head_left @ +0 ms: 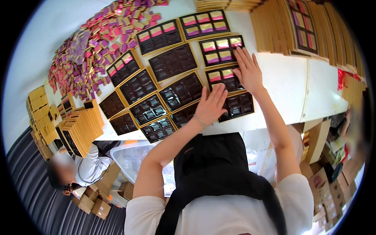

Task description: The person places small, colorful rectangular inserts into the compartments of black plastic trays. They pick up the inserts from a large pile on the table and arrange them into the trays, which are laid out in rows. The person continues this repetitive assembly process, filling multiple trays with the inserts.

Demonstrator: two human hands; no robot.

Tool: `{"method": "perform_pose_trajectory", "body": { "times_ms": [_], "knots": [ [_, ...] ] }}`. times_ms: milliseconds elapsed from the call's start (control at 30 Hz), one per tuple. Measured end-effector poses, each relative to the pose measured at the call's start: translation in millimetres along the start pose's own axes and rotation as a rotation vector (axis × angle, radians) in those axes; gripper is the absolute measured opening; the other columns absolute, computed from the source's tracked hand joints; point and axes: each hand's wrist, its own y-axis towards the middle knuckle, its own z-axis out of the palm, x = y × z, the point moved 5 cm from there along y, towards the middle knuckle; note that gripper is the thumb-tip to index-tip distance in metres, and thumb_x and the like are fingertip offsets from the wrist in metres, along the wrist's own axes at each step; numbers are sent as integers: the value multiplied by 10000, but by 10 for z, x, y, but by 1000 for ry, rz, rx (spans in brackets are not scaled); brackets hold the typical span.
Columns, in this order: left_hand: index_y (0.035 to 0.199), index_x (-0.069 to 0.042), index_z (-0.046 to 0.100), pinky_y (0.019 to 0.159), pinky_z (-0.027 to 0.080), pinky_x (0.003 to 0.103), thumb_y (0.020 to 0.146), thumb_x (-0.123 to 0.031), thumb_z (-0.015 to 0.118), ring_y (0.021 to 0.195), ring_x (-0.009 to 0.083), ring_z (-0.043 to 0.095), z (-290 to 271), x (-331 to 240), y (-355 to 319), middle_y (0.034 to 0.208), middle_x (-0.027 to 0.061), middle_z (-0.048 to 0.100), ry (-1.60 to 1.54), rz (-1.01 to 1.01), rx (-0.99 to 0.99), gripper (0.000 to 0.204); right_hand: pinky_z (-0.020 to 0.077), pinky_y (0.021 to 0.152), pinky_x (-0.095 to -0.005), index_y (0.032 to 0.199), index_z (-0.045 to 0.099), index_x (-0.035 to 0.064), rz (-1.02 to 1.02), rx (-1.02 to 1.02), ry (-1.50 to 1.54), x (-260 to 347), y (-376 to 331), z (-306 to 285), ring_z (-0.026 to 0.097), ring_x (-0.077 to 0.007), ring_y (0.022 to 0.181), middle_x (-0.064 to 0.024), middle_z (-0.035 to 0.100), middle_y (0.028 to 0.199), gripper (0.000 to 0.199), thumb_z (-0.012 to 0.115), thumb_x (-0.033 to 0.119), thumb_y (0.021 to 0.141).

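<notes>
My left hand [212, 103] lies palm down with its fingers stretched over a dark compartment tray [229, 80]. Its fingertips reach the near side of this tray, which has pink-and-gold wrapped pieces in its far row. Fingers extended, my right hand [249, 72] rests at the right edge of that tray, its thumb beside a piece. The right fingertips touch the corner of the tray beyond [221, 51], filled with pink-and-gold pieces behind purple-and-gold ones. Nearest me, a tray of bare dark cells [237, 107] sits beside my left fingers. What lies beneath both palms is hidden.
More dark trays [173, 62] in gold-edged boxes spread leftward. A large heap of small wrapped pieces [84, 47] covers the table's far left. Stacked boxes stand at the far right [270, 27] and left [84, 127]. Another person [92, 164] is at the lower left, near a clear plastic bin [129, 156].
</notes>
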Motion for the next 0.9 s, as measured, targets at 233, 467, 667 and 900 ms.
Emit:
{"method": "perform_pose_trajectory", "body": {
  "times_ms": [233, 467, 667, 900],
  "knots": [
    [1428, 5, 393, 1118, 146, 643, 862, -538, 551, 1449, 278, 223, 50, 75, -35, 1551, 153, 272, -6, -16, 46, 800, 204, 1163, -477, 1416, 420, 53, -11, 138, -155, 19, 53, 90, 324, -224, 1412, -68, 394, 1499, 603, 564, 356, 916],
    [1097, -48, 655, 933, 463, 481, 822, -157, 640, 990, 308, 642, -1040, 1793, 434, 1065, 142, 677, -31, -441, -346, 296, 524, 797, -384, 1051, 653, 39, -191, -293, 329, 663, 1499, -23, 625, -305, 943, -116, 654, 1007, 291, 632, -14, 765],
    [973, -121, 737, 786, 519, 402, 781, -151, 716, 894, 305, 652, -1435, 3460, 1095, 899, 139, 686, -148, -414, -335, 196, 500, 848, -408, 987, 654, 63, -275, -60, 265, 1259, 3084, 933, 587, -309, 992, -106, 628, 925, 196, 607, 61, 797],
    [1216, -154, 586, 858, 507, 402, 728, -178, 776, 1038, 311, 603, -1364, 3538, 1339, 1093, 104, 622, 176, -172, -133, 524, 519, 778, -432, 1017, 654, 57, -267, -34, 171, 919, 3150, 1113, 629, -340, 912, -121, 661, 917, 195, 621, 123, 836]
  ]
}}
